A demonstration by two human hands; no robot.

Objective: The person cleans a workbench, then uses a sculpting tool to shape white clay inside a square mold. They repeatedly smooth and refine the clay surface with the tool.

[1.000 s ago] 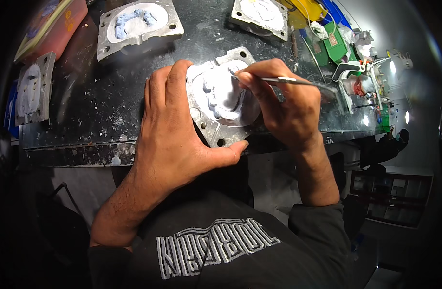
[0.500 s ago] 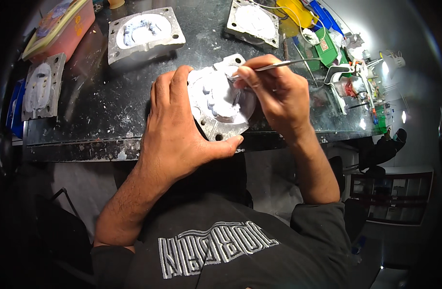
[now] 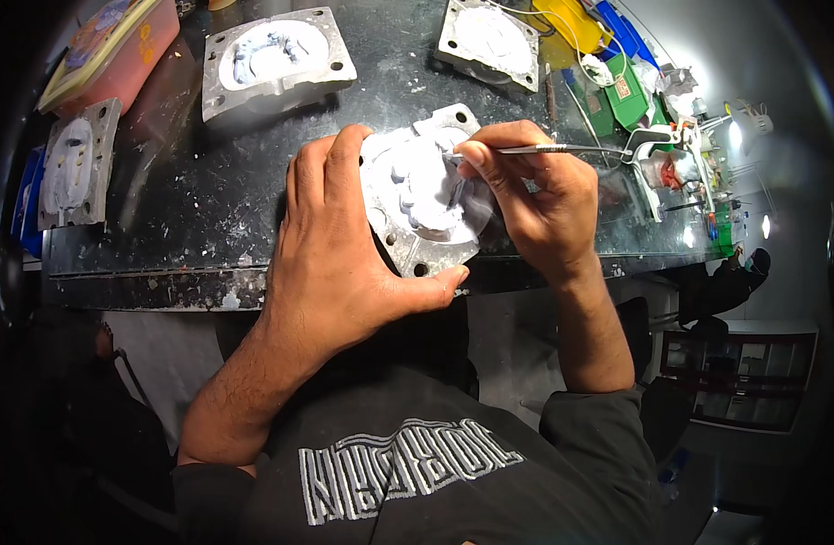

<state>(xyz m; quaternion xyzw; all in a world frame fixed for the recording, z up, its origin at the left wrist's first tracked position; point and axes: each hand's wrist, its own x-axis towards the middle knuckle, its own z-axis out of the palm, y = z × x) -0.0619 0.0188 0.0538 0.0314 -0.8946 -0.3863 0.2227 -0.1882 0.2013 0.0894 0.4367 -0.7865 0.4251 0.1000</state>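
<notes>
A metal dental flask half (image 3: 435, 255) filled with white plaster (image 3: 419, 193) sits near the table's front edge, a horseshoe-shaped tooth ridge standing up in the plaster. My left hand (image 3: 331, 250) wraps round its left side, fingers on the far side and thumb along the near edge. Between the thumb and fingers of my right hand (image 3: 551, 213) is a thin metal dental carver (image 3: 580, 148), held nearly level with its handle pointing right. Its working end meets the far right part of the plaster; my fingertips partly hide the contact.
More plaster-filled flask pieces stand on the dark, stained table (image 3: 176, 218): one at back left (image 3: 281, 59), one at back right (image 3: 490, 41), one at far left (image 3: 72, 173). A pink tub (image 3: 131, 59) is behind that. Green boxes (image 3: 621, 91), cables and tools crowd the right.
The carver's handle has swung down from a slant to nearly level, and my right hand has shifted slightly right and nearer me. My left hand keeps its hold on the flask half.
</notes>
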